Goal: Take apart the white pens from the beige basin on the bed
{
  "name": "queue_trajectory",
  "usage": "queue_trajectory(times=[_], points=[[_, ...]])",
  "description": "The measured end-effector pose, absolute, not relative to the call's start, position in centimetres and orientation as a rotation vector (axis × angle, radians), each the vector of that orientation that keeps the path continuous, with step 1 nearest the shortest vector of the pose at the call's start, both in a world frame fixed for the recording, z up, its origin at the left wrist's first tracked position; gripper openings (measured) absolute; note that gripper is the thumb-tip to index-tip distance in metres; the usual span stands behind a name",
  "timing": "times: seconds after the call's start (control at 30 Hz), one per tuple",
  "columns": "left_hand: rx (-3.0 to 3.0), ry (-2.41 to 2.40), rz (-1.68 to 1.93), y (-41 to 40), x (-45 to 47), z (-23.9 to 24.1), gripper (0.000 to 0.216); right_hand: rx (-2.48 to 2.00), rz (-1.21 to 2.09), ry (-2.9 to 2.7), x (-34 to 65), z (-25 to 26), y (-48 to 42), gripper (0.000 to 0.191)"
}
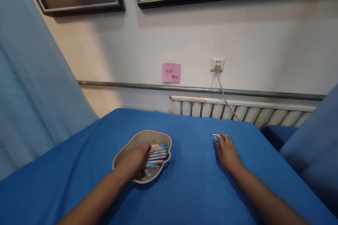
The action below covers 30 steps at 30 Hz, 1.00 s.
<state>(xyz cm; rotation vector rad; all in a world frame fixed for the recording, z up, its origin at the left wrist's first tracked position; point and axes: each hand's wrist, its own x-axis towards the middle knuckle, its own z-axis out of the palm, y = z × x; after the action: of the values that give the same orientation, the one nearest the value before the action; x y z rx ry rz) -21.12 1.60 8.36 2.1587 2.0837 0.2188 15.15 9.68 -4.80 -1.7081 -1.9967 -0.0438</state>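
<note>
My left hand (136, 160) reaches into a beige scallop-edged basin (123, 154). Its fingers curve around the left ends of a bunch of colourful slim pens (157, 154), which lie side by side; part of the grip is hidden behind the hand. A few small white bits (148, 173) show on the basin floor below the pens. To the right, the fingers of my right hand (227, 151) close on the ends of a couple of thin white pens (216, 135) low over the blue cloth. Their tips point left.
A blue cloth (192, 190) covers the table. Behind it are a white radiator (211, 109), a metal rail (132, 85) and a socket (218, 64) with a plugged-in cord. A pink note (171, 72) sticks to the wall. Blue curtains (31, 77) hang at both sides.
</note>
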Motion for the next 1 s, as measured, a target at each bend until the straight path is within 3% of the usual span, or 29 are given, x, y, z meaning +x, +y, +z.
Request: queue_trajectory(times=[0.1, 0.2, 0.3, 0.37, 0.43, 0.57, 0.73, 1.0], points=[[2.114, 2.038, 0.465, 1.1, -20.8, 8.9, 0.031, -1.427, 0.271, -1.846, 12.1, -3.9, 6.0, 0.035], [2.122, 1.859, 0.695, 0.7, -18.6, 9.4, 0.027, -1.223, 0.808, -1.515, 8.6, -2.4, 2.0, 0.024], [2.217, 1.499, 0.730, 0.0, -14.0, 8.7, 0.023, -1.016, 1.294, -1.158, 6.2, -0.9, -0.6, 0.032], [2.251, 1.320, 0.719, -0.4, -10.3, 7.2, 0.020, -0.911, 1.447, -0.982, 5.8, -0.4, -1.2, 0.035], [2.246, 1.159, 0.740, -0.5, -7.0, 5.4, 0.019, -0.891, 1.405, -0.803, 6.6, -0.6, -0.8, 0.035], [1.977, 1.151, 0.909, 0.8, -3.5, 1.7, 0.041, -0.896, 1.283, -0.585, 9.9, -1.6, 1.2, 0.036], [1.804, 1.196, 0.893, 2.8, -3.5, -0.9, 0.022, -0.927, 1.237, -0.613, 11.5, -2.8, 3.0, 0.037], [1.675, 1.230, 0.857, 4.1, -4.5, -1.9, 0.027, -0.938, 1.297, -0.717, 10.7, -4.3, 3.6, 0.035]])
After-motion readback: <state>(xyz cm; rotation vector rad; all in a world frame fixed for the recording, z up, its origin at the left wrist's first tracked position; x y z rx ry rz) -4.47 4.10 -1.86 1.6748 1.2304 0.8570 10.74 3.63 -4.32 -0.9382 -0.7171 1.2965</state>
